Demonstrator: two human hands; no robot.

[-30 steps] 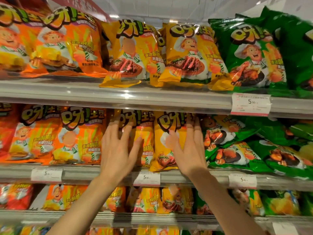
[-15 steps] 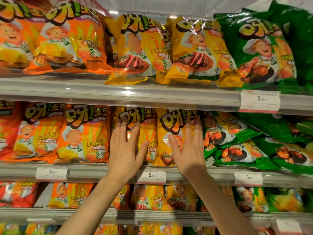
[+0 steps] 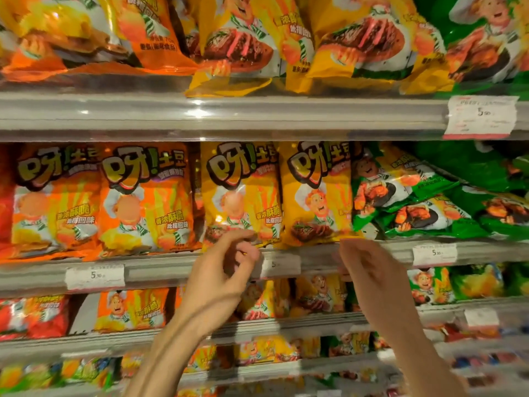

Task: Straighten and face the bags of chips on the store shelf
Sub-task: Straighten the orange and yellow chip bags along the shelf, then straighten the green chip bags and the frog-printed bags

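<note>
Two hands hang in front of the middle shelf's edge [image 3: 171,270], both with fingers loosely curled and holding nothing: the left hand [image 3: 220,270] just below the left yellow bag [image 3: 240,196], the right hand [image 3: 369,270] just below the right yellow bag [image 3: 316,193]. Both yellow bags stand upright side by side, fronts facing out, between two upright orange bags [image 3: 100,202] on their left and green bags [image 3: 423,207] lying tilted and overlapped on their right.
</note>
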